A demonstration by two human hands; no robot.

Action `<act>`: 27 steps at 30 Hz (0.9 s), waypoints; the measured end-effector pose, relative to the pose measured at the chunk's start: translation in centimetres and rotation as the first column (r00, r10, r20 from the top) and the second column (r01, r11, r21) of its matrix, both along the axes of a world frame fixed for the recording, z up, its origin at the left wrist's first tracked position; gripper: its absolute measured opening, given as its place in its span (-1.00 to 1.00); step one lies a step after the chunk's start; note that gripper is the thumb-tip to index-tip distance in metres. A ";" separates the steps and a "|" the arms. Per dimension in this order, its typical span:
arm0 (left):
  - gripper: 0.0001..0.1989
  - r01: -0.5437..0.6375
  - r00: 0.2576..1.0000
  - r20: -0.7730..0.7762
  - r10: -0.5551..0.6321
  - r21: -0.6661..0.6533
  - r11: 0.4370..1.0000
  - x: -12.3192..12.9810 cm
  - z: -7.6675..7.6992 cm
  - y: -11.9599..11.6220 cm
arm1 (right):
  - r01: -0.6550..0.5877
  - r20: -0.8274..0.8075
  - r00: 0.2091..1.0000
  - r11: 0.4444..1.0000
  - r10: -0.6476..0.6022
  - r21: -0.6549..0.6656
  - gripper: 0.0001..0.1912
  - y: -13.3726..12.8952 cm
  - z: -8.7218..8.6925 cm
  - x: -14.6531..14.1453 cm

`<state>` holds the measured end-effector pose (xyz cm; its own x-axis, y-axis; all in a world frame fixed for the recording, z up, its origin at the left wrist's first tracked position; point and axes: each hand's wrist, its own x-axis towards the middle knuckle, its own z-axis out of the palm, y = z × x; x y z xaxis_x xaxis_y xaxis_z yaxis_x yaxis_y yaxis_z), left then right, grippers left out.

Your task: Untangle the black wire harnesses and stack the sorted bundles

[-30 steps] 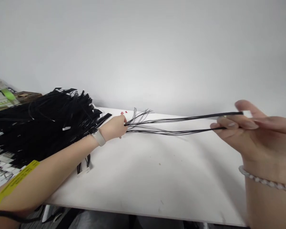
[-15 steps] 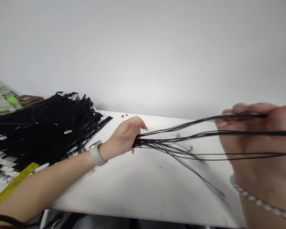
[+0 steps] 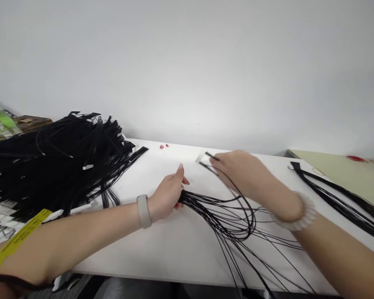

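Note:
Near the middle of the white table (image 3: pixel 137 253), my left hand (image 3: pixel 166 195) is closed around a bundle of thin black cables (image 3: pixel 218 216). From that grip the cables fan out to the right and droop over the table, some reaching the front edge. My right hand (image 3: pixel 246 172) pinches a few cable ends, which stick out past the fingers towards the left. A blurred white piece (image 3: pixel 202 156) shows at these ends; whether it is a connector or a tag I cannot tell. The pinched cables loop down beneath my right hand.
A large heap of black cables (image 3: pixel 62 162) with white ends covers the left side. Several small red bits (image 3: pixel 162 146) lie near the wall. Another black cable bundle (image 3: pixel 339 199) rests at the right, beside a beige surface (image 3: pixel 324 160) with red rings (image 3: pixel 357 158).
My right hand has swung from the far right back towards my left hand. The cables, stretched out before, now hang slack and looped. My left hand keeps its grip.

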<state>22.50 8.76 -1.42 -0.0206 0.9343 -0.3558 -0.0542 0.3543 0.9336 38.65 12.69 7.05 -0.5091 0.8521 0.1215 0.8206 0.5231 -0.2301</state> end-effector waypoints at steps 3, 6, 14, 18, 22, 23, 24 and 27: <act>-0.40 -0.016 1.000 0.021 0.016 -0.007 1.000 0.2 -0.4 0.0 | -0.010 0.159 0.987 0.999 0.003 0.043 -0.72 0.1 -2.9 -1.7; -0.47 -0.001 0.999 0.040 0.001 0.006 1.000 0.3 -0.6 0.1 | -0.041 0.237 0.971 0.999 0.032 0.032 -0.74 0.2 -4.7 -2.3; -0.59 -0.016 0.996 0.085 0.018 -0.017 1.000 0.1 -0.6 0.1 | -0.194 0.153 0.968 0.980 0.197 -0.036 -0.67 1.6 -3.8 0.4; -0.59 -0.016 0.991 0.132 0.020 -0.031 0.999 0.2 -0.7 0.1 | -0.165 0.054 0.985 0.986 0.166 -0.016 -0.65 3.6 -4.3 3.3; -0.59 -0.022 0.989 0.143 0.029 -0.048 0.999 0.2 -0.4 0.1 | 0.005 -0.030 1.000 0.990 -0.001 0.138 -0.58 4.3 -5.9 5.8; -0.58 -0.029 0.989 0.141 0.036 -0.053 0.998 0.2 -0.3 0.2 | 0.027 -0.040 0.999 0.985 -0.020 0.171 -0.56 4.0 -5.9 6.1; -0.58 -0.038 0.989 0.140 0.046 -0.059 0.998 0.2 -0.3 0.2 | 0.026 -0.041 0.999 0.979 -0.018 0.202 -0.57 3.5 -5.7 6.3; -0.58 -0.071 0.988 0.134 0.079 -0.065 0.995 0.1 -0.1 0.2 | -0.094 0.051 0.995 0.984 0.087 0.149 -0.68 1.5 -4.3 6.2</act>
